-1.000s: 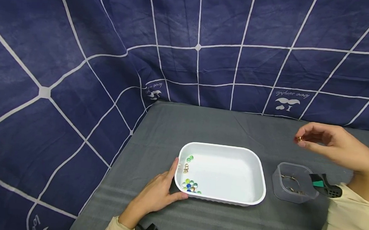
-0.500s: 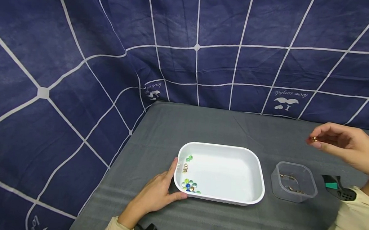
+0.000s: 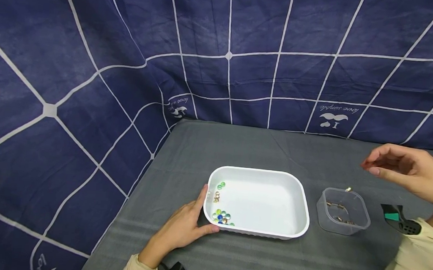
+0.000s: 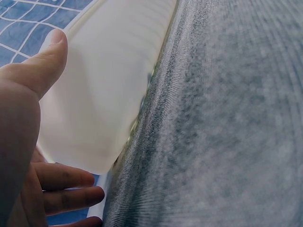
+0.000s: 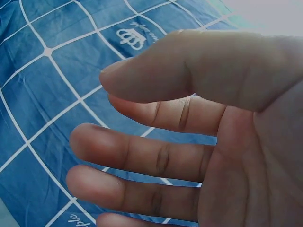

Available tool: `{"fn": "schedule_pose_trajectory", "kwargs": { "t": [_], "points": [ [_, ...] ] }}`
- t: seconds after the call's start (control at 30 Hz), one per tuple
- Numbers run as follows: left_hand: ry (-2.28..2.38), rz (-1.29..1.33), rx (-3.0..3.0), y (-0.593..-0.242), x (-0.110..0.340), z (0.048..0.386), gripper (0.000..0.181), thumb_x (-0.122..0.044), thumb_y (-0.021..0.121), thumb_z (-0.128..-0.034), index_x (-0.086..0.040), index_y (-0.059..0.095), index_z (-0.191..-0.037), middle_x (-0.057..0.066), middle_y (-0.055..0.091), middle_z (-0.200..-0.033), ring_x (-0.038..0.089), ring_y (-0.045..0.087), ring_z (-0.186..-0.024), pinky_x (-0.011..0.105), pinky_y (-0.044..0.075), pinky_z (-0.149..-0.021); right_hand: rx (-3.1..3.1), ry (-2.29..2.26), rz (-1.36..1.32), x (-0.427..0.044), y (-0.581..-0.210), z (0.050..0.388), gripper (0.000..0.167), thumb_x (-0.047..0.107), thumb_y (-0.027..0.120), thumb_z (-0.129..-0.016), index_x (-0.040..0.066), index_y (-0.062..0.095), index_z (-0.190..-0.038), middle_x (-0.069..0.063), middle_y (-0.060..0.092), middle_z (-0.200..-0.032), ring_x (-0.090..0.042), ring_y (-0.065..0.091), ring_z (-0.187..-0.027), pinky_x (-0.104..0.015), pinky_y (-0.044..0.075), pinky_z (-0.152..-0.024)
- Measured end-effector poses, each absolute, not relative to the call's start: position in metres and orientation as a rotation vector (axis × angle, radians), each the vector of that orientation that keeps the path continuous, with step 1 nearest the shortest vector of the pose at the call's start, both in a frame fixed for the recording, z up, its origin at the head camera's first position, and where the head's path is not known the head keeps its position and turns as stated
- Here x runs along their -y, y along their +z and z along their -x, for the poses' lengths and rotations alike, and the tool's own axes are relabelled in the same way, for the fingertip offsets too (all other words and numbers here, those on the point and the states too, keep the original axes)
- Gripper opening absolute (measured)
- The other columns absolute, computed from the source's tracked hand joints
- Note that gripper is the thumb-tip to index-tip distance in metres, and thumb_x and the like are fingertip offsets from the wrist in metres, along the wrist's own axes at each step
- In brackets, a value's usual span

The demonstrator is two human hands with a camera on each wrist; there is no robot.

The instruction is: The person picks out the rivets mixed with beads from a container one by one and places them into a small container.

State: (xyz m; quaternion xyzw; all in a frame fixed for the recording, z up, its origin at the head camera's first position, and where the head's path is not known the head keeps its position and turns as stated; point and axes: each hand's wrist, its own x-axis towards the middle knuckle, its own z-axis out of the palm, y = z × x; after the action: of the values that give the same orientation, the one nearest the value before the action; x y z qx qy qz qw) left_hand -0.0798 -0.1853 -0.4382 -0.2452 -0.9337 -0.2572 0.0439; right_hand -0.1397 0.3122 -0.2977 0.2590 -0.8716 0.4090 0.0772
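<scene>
In the head view my left hand touches the near left corner of a white tray, index finger along its left side and thumb at its front edge. The left wrist view shows these fingers fairly straight. Inside the tray's left end lie green marbles, small gold pieces and a cluster of mixed marbles. My right hand hovers at the right, fingers loosely bent, holding nothing in the right wrist view. A small gold piece appears at the far rim of a clear plastic box.
Several small metal pieces lie in the clear box, right of the tray. Grey cloth covers the table. A blue curtain with white lines hangs behind and along the left side.
My right hand has moved right and let go of the small gold piece, now at the box's far rim. My left hand stays at the tray's corner.
</scene>
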Motion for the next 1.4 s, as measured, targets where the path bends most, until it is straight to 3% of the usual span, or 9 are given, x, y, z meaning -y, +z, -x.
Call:
{"fn": "schedule_pose_trajectory", "kwargs": {
  "t": [1.4],
  "points": [
    [-0.814,0.749,2.871,-0.438,0.185,0.08,0.11,-0.055,0.072,-0.0844,0.004,0.013,-0.156,0.026,0.051,-0.14,0.035,0.055,-0.123,0.05,0.046,-0.097,2.674,1.326,-0.999,-0.291,-0.301,0.152,0.025,-0.017,0.06,-0.089,0.001,0.062,-0.105,-0.003,0.068,-0.095,-0.008,0.065,-0.087,-0.015,0.05,-0.075]
  ]
}}
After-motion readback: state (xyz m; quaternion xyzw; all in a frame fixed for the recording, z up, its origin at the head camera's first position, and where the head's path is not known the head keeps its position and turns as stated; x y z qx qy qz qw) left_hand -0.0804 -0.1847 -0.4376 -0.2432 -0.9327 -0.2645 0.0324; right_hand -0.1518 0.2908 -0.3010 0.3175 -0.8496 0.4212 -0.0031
